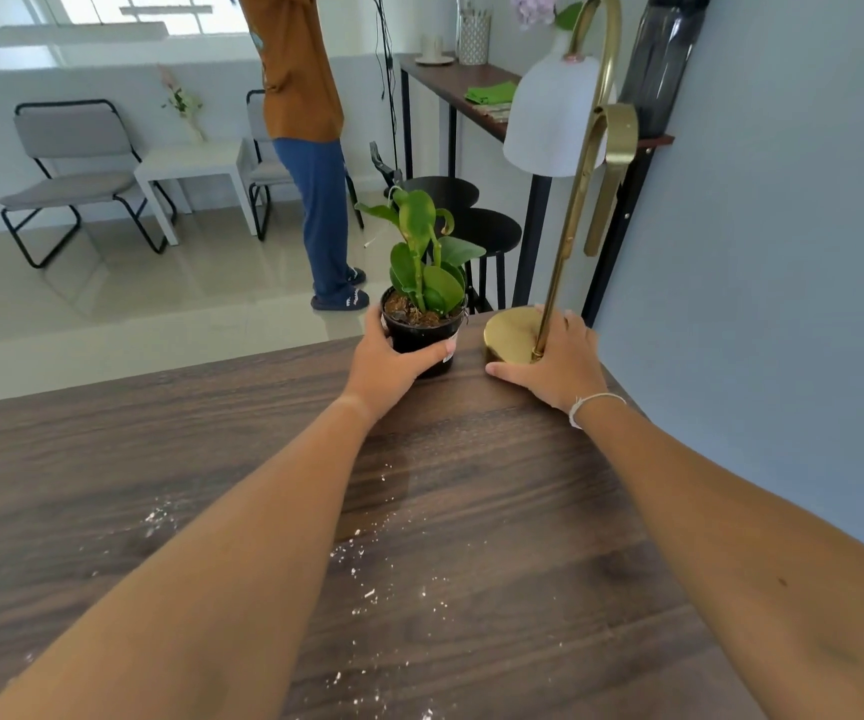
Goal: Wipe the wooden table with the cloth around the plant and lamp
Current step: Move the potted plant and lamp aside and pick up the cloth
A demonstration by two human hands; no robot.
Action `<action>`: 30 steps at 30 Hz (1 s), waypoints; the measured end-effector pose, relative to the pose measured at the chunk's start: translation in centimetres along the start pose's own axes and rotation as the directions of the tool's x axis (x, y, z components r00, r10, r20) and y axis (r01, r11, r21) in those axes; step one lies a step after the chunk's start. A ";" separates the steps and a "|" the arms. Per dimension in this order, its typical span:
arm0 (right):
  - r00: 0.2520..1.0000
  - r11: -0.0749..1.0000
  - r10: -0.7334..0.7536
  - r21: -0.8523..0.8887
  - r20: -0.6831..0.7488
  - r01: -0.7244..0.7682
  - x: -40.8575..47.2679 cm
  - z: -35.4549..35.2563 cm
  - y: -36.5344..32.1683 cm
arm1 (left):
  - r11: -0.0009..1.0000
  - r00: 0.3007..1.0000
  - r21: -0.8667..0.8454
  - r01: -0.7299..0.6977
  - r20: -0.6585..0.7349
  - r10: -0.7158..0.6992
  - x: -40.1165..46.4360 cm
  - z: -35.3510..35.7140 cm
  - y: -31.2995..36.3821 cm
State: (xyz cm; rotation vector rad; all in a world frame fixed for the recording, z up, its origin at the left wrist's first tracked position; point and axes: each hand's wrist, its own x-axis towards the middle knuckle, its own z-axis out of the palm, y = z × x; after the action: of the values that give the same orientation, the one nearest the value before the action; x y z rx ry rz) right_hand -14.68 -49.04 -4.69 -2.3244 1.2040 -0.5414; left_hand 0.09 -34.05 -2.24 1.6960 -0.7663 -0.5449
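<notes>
Wooden table (211,459) (hands on plant (427,262), lamp (575,200))

The right hand (557,358) hides the lamp (510,335) base's near edge; the lamp's top leaves the frame.
</notes>
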 end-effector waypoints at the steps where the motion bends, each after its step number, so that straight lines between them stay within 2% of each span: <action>1: 1.000 1.000 -0.007 -0.002 0.010 0.007 -0.3 -0.3 0.0 | 1.000 1.000 0.014 0.012 0.008 -0.012 -0.5 -0.3 0.3; 7: 0.998 0.999 0.036 0.001 0.044 -0.036 -5.2 -2.3 0.6 | 0.986 0.996 0.141 0.086 0.016 -0.089 -5.3 -3.0 1.9; 17: 0.990 0.995 -0.058 -0.069 0.132 0.067 -14.9 -5.0 0.9 | 0.938 1.000 0.346 0.007 0.012 -0.012 -16.4 -4.2 3.3; 22: 0.991 0.997 -0.034 -0.058 0.132 0.042 -21.2 -6.9 1.2 | 0.897 0.995 0.436 -0.073 0.086 0.039 -21.1 -3.6 3.3; 25: 0.994 0.997 0.011 -0.079 0.109 -0.002 -26.2 -8.4 1.9 | 0.893 0.989 0.435 -0.117 0.134 0.064 -24.3 -3.0 3.4; 30: 0.991 0.985 0.119 -0.134 0.055 -0.111 -35.1 -10.3 2.8 | 0.863 0.953 0.448 -0.235 0.282 0.113 -31.0 -2.0 2.3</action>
State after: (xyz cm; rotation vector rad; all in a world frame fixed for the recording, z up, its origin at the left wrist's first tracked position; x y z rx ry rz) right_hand -40.95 -23.50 -2.45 -2.3418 1.3713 -0.3560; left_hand -20.06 -10.36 -0.52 2.0018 -1.3104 -0.4669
